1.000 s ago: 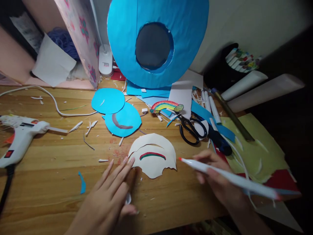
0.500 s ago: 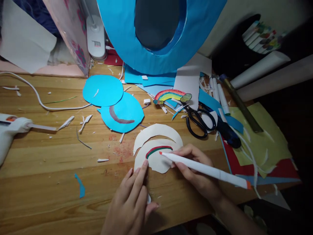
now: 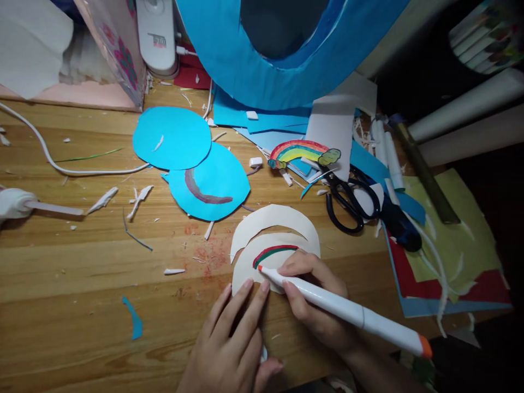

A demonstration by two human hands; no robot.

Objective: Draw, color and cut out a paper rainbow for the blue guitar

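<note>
A white marker with an orange tip and end [image 3: 339,303] is held in my right hand [image 3: 317,300]. Its tip meets the white paper cutout [image 3: 249,262] just below the left end of a red and green arc [image 3: 274,251]. My left hand [image 3: 233,338] lies with fingers stretched out, fingertips pressing the cutout's lower edge. Part of a small white object shows under its thumb. Behind the cutout lies a curved white paper strip [image 3: 282,214]. Farther back are a colored paper rainbow with clouds [image 3: 303,150] and two blue paper shapes [image 3: 172,136], the lower one bearing a dark curved stroke.
Black-handled scissors [image 3: 346,204] lie right of the rainbow, near a dark-handled tool [image 3: 401,229] and colored paper sheets [image 3: 446,234]. A glue gun [image 3: 20,204] is at left. A large blue ring [image 3: 282,82] stands at the back. Paper scraps and a white cord [image 3: 49,158] are scattered about.
The marker tip has moved left and down, from the arc's middle to below its left end. My left fingers have spread and shifted right along the cutout. The view has shifted slightly.
</note>
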